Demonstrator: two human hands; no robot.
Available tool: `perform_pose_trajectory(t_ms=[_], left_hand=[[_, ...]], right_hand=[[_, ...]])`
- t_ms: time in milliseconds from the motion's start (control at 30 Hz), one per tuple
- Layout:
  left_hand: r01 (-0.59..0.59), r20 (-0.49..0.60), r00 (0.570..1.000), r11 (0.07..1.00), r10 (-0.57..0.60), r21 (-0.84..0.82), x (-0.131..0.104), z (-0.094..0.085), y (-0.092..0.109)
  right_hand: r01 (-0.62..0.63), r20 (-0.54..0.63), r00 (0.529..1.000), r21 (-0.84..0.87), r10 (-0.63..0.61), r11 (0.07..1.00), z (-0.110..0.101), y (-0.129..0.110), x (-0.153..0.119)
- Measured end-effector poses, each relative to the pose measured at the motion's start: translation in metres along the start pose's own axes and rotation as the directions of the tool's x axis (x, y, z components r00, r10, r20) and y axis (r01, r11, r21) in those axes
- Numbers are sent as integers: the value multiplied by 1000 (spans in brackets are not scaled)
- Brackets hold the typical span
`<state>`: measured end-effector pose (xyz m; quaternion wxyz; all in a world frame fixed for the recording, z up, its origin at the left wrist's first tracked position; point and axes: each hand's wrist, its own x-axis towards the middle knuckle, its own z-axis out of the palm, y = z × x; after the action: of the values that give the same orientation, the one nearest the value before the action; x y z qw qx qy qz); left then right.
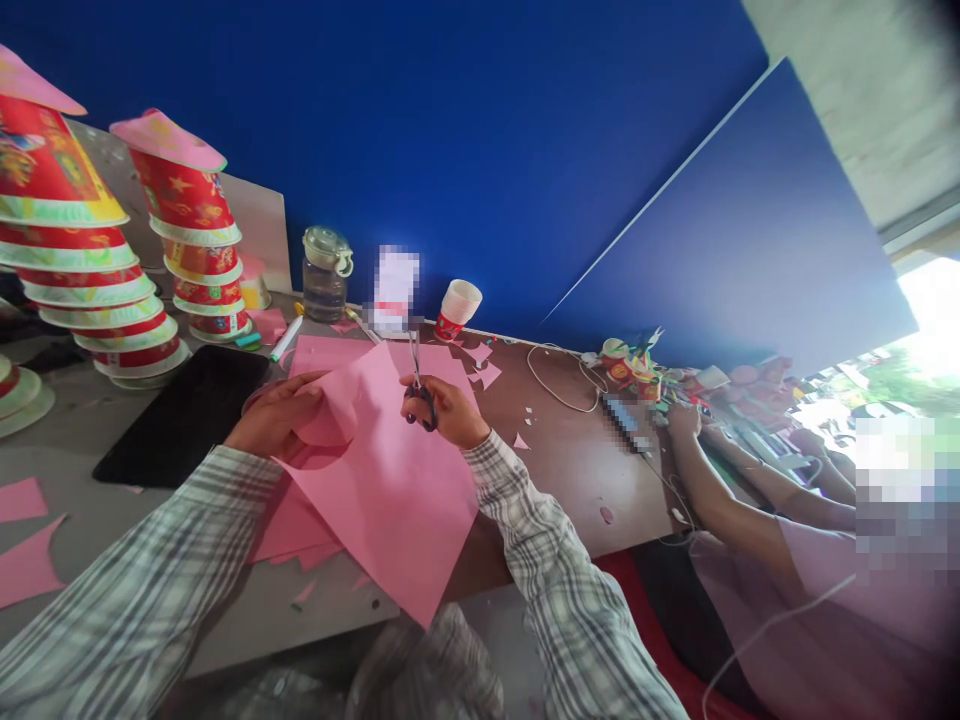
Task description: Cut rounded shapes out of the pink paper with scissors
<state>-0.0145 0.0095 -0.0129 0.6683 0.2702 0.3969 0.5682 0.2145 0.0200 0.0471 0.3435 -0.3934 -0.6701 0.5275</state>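
Observation:
A large pink paper sheet [405, 480] with a curved cut edge hangs over the table's front edge. My left hand [281, 412] pinches it at its left side, fingers closed on the paper. My right hand [446, 408] is wrapped round the dark handles of a pair of scissors [416, 385], whose blades point up and away from me, above the sheet. Whether the blades touch the paper cannot be made out. More pink paper [289, 515] lies beneath the sheet and my left hand, and pink scraps [487, 375] lie to the right.
Stacked red cups with pink cone tops [199, 205] stand at the left, near a black tablet [184, 415]. A glass jar [325, 280] and a paper cup [457, 308] stand at the back. Another person's arms [731, 490] reach over the table at the right, near a cable.

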Motion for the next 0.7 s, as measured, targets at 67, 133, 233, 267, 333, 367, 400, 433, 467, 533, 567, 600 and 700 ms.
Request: perform_pose_trajectory(t_ms=[67,133,233,267,333,367,400,433,467,533,567,600,700], left_hand=[[-5,8,1000,1000,5,-2,-1,1,0],[-9,-4,1000,1000,9,-15,-3,4,2],[-10,-30,1000,1000,9,-20,-8,8,6],[-11,-30,1000,1000,11,-14,-9,9,7],[-9,-4,1000,1000,9,10,-11,11,8],[-6,18,1000,1000,5,25,-12,12,8],[-7,37,999,999,6,38,-12,13,8],[-13,49,999,999,10,52,-13,14,7],[-23,52,998,998,19,67,-13,14,7],[-50,35,998,994,47,94,-13,15,6],[-59,22,998,993,57,107,-14,16,6],[-61,12,998,991,60,118,-14,16,6],[-64,-9,998,991,65,119,-16,18,8]], right_hand=[[10,-43,999,18,-9,1000,3,1,3],[22,-102,995,36,-18,999,3,3,7],[95,-127,988,56,-87,994,0,3,14],[124,-117,986,46,-118,991,-1,2,17],[162,-90,983,-10,-163,987,-2,-4,23],[167,-78,982,-50,-170,985,-2,-9,27],[168,-68,982,-91,-175,982,-1,-15,30],[177,-59,981,-130,-186,976,1,-21,34],[196,-47,977,-163,-206,967,3,-27,37],[243,16,969,-236,-246,941,7,-39,44],[260,71,966,-274,-250,926,9,-43,47],[273,126,961,-307,-246,912,11,-46,50],[309,254,940,-360,-226,880,15,-46,56]])
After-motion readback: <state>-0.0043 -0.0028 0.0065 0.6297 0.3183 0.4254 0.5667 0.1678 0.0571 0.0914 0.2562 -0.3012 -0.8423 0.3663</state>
